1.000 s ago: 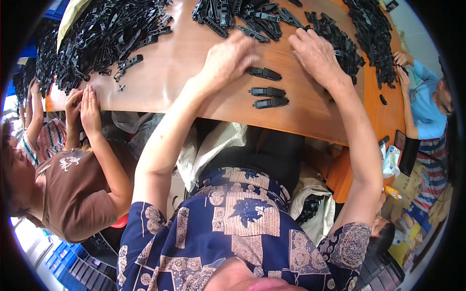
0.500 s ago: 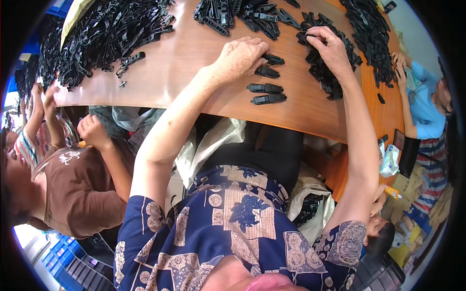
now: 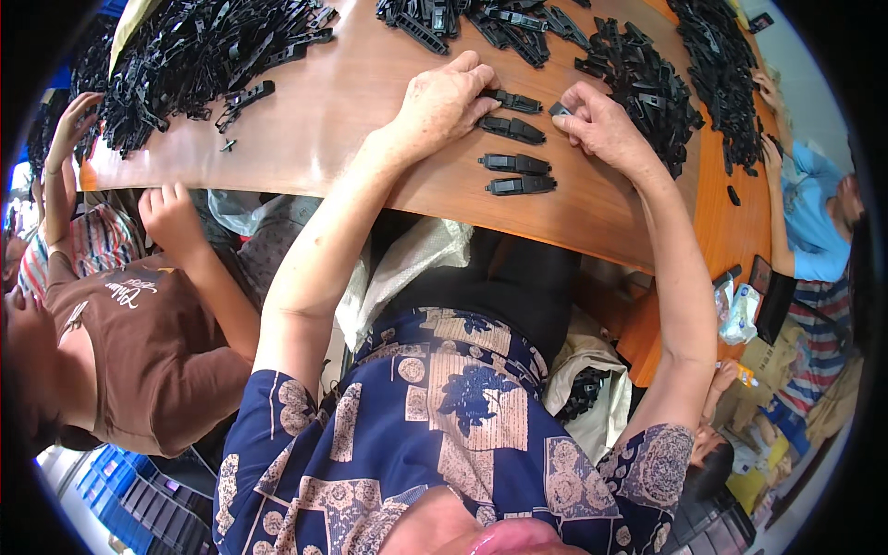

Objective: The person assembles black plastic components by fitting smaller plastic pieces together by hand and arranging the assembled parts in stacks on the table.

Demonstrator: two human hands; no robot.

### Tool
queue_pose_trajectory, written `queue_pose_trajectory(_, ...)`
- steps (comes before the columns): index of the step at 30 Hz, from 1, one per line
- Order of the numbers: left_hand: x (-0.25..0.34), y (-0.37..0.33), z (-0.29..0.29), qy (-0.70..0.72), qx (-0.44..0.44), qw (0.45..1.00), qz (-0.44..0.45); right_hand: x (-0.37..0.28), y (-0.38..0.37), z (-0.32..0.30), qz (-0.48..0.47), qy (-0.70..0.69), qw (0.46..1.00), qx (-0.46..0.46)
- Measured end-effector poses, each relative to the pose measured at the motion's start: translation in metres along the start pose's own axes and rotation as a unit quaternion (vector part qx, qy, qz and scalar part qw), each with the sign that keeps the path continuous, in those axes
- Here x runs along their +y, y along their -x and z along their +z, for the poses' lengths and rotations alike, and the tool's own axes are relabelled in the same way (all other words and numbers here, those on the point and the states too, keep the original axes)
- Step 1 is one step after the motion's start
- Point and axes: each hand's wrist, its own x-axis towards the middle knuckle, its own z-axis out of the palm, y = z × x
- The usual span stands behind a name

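Several long black plastic pieces lie in a column on the table before me. The left end of the topmost black plastic piece (image 3: 518, 101) is between the curled fingers and thumb of my left hand (image 3: 446, 102). Just below it is a second piece (image 3: 513, 130), close to my left thumb. Two more, a third piece (image 3: 515, 165) and a lowest piece (image 3: 522, 186), lie side by side nearer the table edge. My right hand (image 3: 597, 125), right of the column, pinches a small dark piece (image 3: 560, 109), mostly covered by the fingers.
Beside my right hand spreads a pile of black parts (image 3: 638, 79). Other heaps lie at far left (image 3: 213, 65), far middle (image 3: 499, 23) and far right (image 3: 717, 83). A white sack (image 3: 592, 407) with black parts stands by my legs. Co-workers sit left and right.
My right hand has come left and nearer from the right-hand pile, a small dark piece now in its fingers. My left hand stays at the column's top; its upper pieces show more.
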Motion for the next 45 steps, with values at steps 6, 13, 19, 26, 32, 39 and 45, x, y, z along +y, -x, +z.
queue_pose_trajectory(6,-0.010,0.002,0.006,0.020,0.027,0.999,0.013,0.004,0.005,0.000,-0.081,0.222,0.969,0.078)
queue_pose_trajectory(13,-0.009,0.001,0.008,0.022,0.042,0.999,0.013,0.001,0.004,0.002,-0.259,0.294,0.908,0.147)
queue_pose_trajectory(19,-0.006,0.002,0.005,0.052,0.035,0.998,-0.003,-0.001,-0.007,0.008,-0.292,0.333,0.892,0.095)
queue_pose_trajectory(26,-0.004,0.001,0.004,0.054,0.029,0.998,-0.005,-0.001,-0.008,0.008,-0.280,0.310,0.906,0.064)
queue_pose_trajectory(32,-0.007,-0.001,0.001,0.039,0.022,0.999,0.006,0.000,-0.008,0.025,-0.274,0.257,0.919,0.118)
queue_pose_trajectory(39,-0.004,0.005,0.002,0.014,0.040,0.999,0.026,-0.008,-0.026,0.024,-0.301,0.283,0.908,0.072)
queue_pose_trajectory(45,0.007,0.014,-0.017,-0.016,0.090,0.995,-0.026,-0.003,-0.036,-0.027,-0.254,0.519,0.790,0.206)
